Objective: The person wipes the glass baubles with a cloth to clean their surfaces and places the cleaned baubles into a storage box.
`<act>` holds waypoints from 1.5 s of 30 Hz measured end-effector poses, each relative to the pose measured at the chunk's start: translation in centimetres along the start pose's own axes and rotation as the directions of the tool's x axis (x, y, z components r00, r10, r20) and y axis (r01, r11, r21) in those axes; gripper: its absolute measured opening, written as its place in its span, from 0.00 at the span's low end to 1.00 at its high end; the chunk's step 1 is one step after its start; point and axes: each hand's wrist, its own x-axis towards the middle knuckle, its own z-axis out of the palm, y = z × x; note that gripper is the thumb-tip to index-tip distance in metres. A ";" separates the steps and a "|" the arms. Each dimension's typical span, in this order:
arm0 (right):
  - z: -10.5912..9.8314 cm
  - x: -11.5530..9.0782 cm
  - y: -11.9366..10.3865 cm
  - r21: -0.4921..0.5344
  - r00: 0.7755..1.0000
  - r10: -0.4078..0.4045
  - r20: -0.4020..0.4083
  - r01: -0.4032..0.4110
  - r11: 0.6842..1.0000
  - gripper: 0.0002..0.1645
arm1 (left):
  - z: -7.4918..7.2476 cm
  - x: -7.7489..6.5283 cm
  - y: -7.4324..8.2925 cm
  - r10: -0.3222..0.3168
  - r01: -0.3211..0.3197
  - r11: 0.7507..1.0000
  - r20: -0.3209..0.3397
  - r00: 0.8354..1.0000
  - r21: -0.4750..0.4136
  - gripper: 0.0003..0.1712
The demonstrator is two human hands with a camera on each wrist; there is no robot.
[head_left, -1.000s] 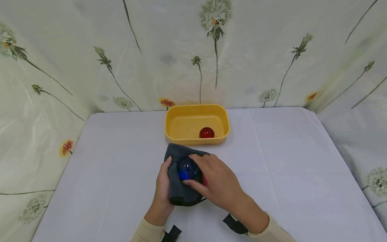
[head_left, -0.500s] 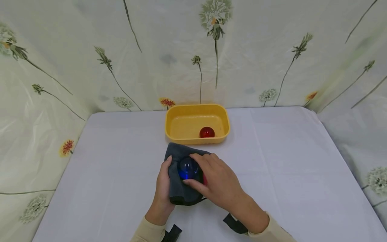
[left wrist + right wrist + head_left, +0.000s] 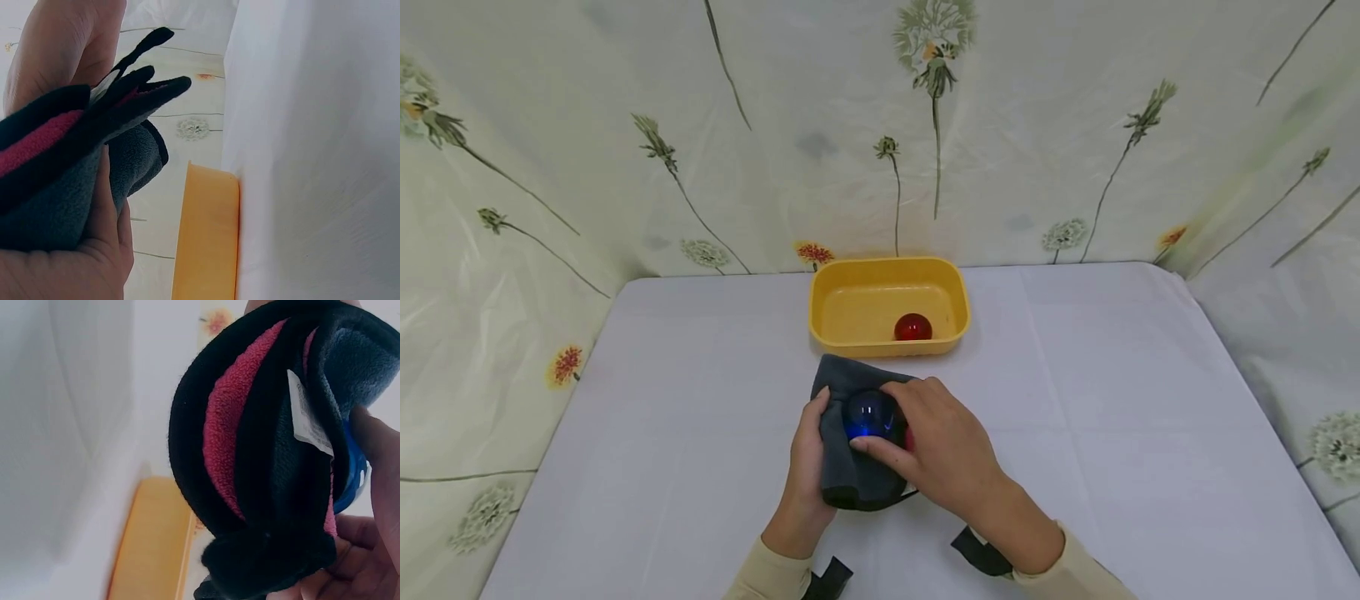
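Note:
A shiny blue ball [image 3: 870, 416] rests against a folded dark grey-blue cloth [image 3: 842, 379] in front of the yellow container. The cloth has black edging, a pink fleecy side and a white label [image 3: 306, 419]. My left hand [image 3: 807, 471] grips the cloth from the left, thumb on its near face and the other fingers behind. From the right, my right hand [image 3: 943, 446] holds the ball, its thumb across the lower front and its fingers over the upper right. Part of the ball [image 3: 355, 469] peeks out beside the cloth in the right wrist view.
Behind the hands stands a yellow container [image 3: 857, 321] with a glossy red ball [image 3: 913, 327] in its front right part. A white cloth covers the table [image 3: 1135, 400]. A flower-printed curtain [image 3: 820, 158] rises along the back and sides.
The right thumb and fingers have shifted slightly over the blue ball, showing more of its top. Ball and cloth have moved a touch to the right. The left hand keeps its grip.

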 end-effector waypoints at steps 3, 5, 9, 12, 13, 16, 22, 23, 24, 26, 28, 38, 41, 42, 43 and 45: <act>0.0 0.0 -0.1 -0.003 1.000 -0.006 0.013 0.006 1.000 0.46 | 0.0 0.1 0.1 0.018 -0.018 1.000 0.003 1.000 0.000 0.41; -0.1 0.0 -0.2 -0.011 0.999 -0.023 0.023 0.023 1.000 0.50 | 0.0 0.1 0.2 0.029 -0.029 1.000 0.000 1.000 0.001 0.41; -0.1 0.0 -0.2 -0.029 0.998 -0.057 0.024 0.057 0.998 0.47 | -0.1 0.1 0.3 0.035 -0.035 0.999 0.001 0.999 -0.005 0.40; 0.0 0.0 -0.1 -0.029 0.998 -0.064 0.019 0.065 0.997 0.43 | -0.1 0.0 0.3 0.028 -0.028 1.000 -0.002 1.000 -0.011 0.40; 0.0 0.0 -0.1 -0.027 0.998 -0.065 0.018 0.065 0.997 0.43 | -0.1 0.0 0.3 0.023 -0.023 1.000 -0.004 1.000 -0.010 0.40; 0.2 -0.1 0.0 -0.015 0.998 -0.054 0.012 0.054 0.998 0.42 | -0.1 0.0 0.2 0.010 -0.010 1.000 -0.003 1.000 -0.009 0.41; 0.3 -0.1 0.0 0.004 1.000 -0.009 -0.007 0.009 1.000 0.41 | 0.0 0.0 0.1 -0.005 0.005 1.000 0.000 1.000 -0.006 0.43; 0.3 -0.1 0.0 0.007 1.000 -0.004 -0.004 0.004 1.000 0.42 | 0.0 0.0 0.1 -0.002 0.002 1.000 -0.001 1.000 -0.008 0.43; 0.3 0.0 -0.1 0.008 1.000 -0.001 0.003 0.001 1.000 0.44 | 0.0 0.0 0.2 0.005 -0.005 1.000 0.001 1.000 -0.010 0.42; 0.2 0.0 -0.1 0.015 1.000 -0.006 0.023 0.006 1.000 0.47 | 0.0 0.0 0.2 0.015 -0.015 1.000 0.001 1.000 -0.012 0.41; 0.1 0.0 -0.1 0.010 0.999 -0.022 0.043 0.021 1.000 0.51 | -0.1 0.1 0.3 0.025 -0.025 1.000 -0.001 1.000 -0.013 0.41; 0.0 0.1 0.2 -0.028 0.994 -0.105 0.035 0.106 0.994 0.44 | -0.2 0.1 0.4 0.034 -0.034 0.999 -0.009 0.999 -0.021 0.38; 0.1 0.2 0.1 -0.013 0.996 -0.085 0.029 0.085 0.996 0.42 | -0.2 0.1 0.3 0.027 -0.028 0.999 -0.005 1.000 -0.027 0.39; 0.2 0.2 0.1 -0.009 0.997 -0.073 0.026 0.073 0.997 0.42 | -0.2 0.1 0.2 0.023 -0.023 0.999 -0.004 1.000 -0.028 0.40; 0.2 0.3 0.1 -0.008 0.998 -0.059 0.022 0.060 0.998 0.42 | -0.1 0.1 0.2 0.018 -0.018 0.999 -0.005 1.000 -0.027 0.40; 0.3 0.3 0.1 -0.007 0.999 -0.036 0.013 0.036 0.999 0.42 | -0.1 0.1 0.1 0.009 -0.009 1.000 -0.004 1.000 -0.029 0.41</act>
